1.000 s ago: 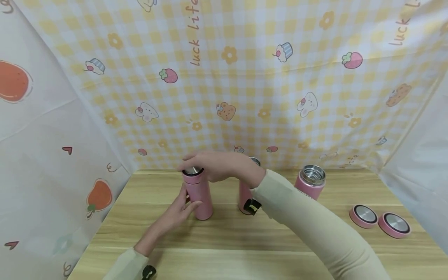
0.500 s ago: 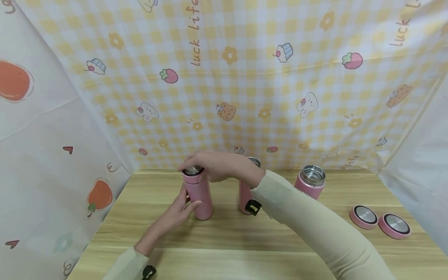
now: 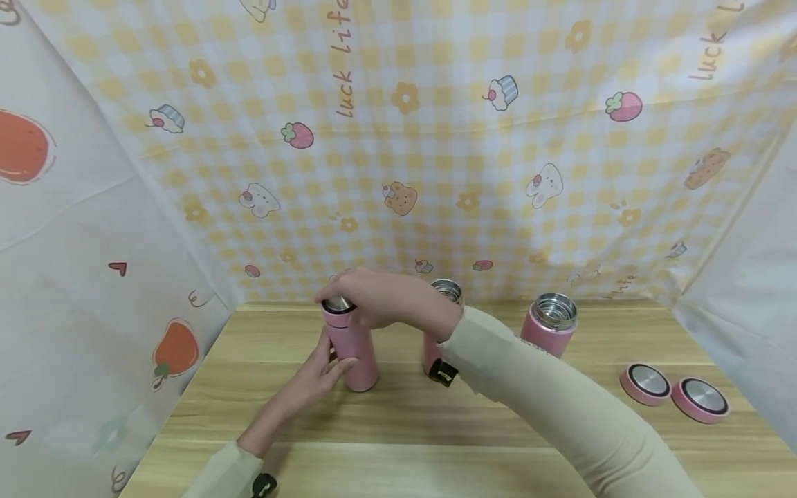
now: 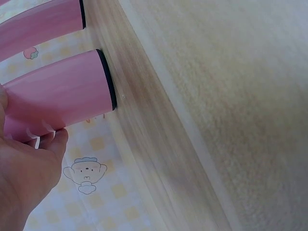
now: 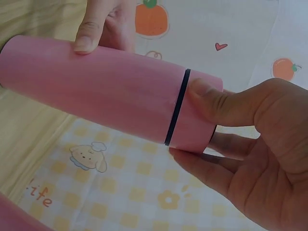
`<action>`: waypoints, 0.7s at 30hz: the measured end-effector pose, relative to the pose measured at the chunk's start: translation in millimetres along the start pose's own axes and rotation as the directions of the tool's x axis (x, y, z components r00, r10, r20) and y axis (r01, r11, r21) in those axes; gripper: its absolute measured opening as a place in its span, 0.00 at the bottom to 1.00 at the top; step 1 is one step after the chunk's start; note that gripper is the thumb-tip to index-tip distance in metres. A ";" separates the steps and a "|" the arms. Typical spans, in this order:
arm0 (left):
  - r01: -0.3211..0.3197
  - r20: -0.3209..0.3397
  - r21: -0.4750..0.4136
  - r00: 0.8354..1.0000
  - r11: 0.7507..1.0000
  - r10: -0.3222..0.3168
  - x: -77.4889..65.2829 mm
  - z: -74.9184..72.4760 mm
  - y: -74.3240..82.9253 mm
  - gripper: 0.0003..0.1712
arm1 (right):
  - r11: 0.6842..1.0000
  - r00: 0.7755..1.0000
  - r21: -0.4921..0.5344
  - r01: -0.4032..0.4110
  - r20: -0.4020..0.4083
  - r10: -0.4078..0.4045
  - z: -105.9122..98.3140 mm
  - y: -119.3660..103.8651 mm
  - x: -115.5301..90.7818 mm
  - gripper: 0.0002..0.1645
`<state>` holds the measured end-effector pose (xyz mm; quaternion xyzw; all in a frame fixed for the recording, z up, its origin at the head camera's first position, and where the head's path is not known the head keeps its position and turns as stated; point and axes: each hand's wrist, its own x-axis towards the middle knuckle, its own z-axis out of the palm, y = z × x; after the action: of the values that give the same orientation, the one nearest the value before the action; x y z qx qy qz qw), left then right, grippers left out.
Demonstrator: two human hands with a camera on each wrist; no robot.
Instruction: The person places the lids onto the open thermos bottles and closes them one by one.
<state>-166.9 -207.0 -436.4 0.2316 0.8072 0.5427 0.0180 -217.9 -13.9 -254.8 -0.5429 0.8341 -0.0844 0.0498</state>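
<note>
A pink thermos bottle point(image 3: 357, 356) stands upright on the wooden table at the left, its pink lid point(image 5: 195, 115) with a silver top on its mouth. My left hand point(image 3: 311, 384) holds the bottle's body from the left, thumb in front; in the left wrist view the fingers curl round the pink wall. From above, my right hand point(image 3: 386, 297) grips the lid, with the thumb on one side and the fingers on the other in the right wrist view. A dark ring point(image 5: 178, 108) shows between lid and body.
Two lidless pink bottles stand to the right, a middle one point(image 3: 432, 346) partly behind my right wrist and another point(image 3: 548, 332) behind the sleeve. Two pink lids point(image 3: 645, 384) lie side by side at the table's right. A patterned cloth point(image 3: 405, 159) hangs behind the table point(image 3: 349, 463).
My right hand has turned slightly on the lid, and its wrist has shifted a little left, showing more of the middle bottle's mouth. The left hand keeps its hold.
</note>
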 end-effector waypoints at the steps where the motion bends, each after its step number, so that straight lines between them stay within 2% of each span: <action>1: -0.004 0.000 0.001 1.000 1.000 0.004 0.1 -0.1 0.0 0.45 | 1.000 1.000 -0.008 -0.006 -0.001 0.006 -0.2 -0.9 0.0 0.34; 11: -0.024 0.003 0.010 1.000 1.000 0.024 -0.2 -0.5 -1.3 0.45 | 0.995 0.996 -0.049 -0.086 -0.002 0.086 0.8 -9.2 0.7 0.34; 21: -0.010 0.006 0.002 1.000 1.000 0.010 -1.7 -1.5 -0.1 0.45 | 0.989 0.990 -0.042 -0.141 0.012 0.142 1.5 -13.1 2.4 0.33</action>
<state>-165.8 -208.9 -436.3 0.2374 0.8064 0.5413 0.0173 -206.9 -21.4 -253.7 -0.4837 0.8717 -0.0596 0.0508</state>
